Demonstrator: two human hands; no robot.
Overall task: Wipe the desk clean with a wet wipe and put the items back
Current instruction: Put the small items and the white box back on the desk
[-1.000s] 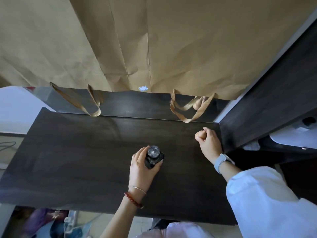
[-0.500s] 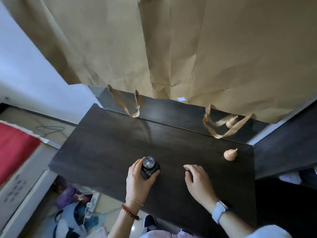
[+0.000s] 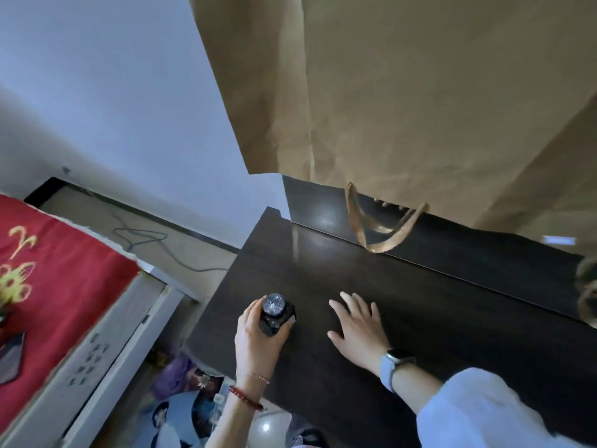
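Note:
A dark wooden desk [image 3: 436,295] fills the middle of the head view. My left hand [image 3: 258,337] is wrapped around a small black base topped with a sparkly crystal ball [image 3: 274,313], which stands on the desk near its front left corner. My right hand [image 3: 358,328] lies flat on the desk just to the right of the ball, fingers spread, holding nothing. A blurred tan object [image 3: 588,286] shows at the right edge. No wet wipe is in sight.
A large brown paper bag [image 3: 420,108] hangs behind the desk, one handle loop [image 3: 381,231] resting on the raised back ledge. To the left stands a white cabinet with a red embroidered cloth [image 3: 48,276]. Clutter lies on the floor below the desk's front edge.
The view has swung left. My right hand released a small gourd at the desk's right, moved left and flattened beside the ball. My left hand stays on the crystal ball.

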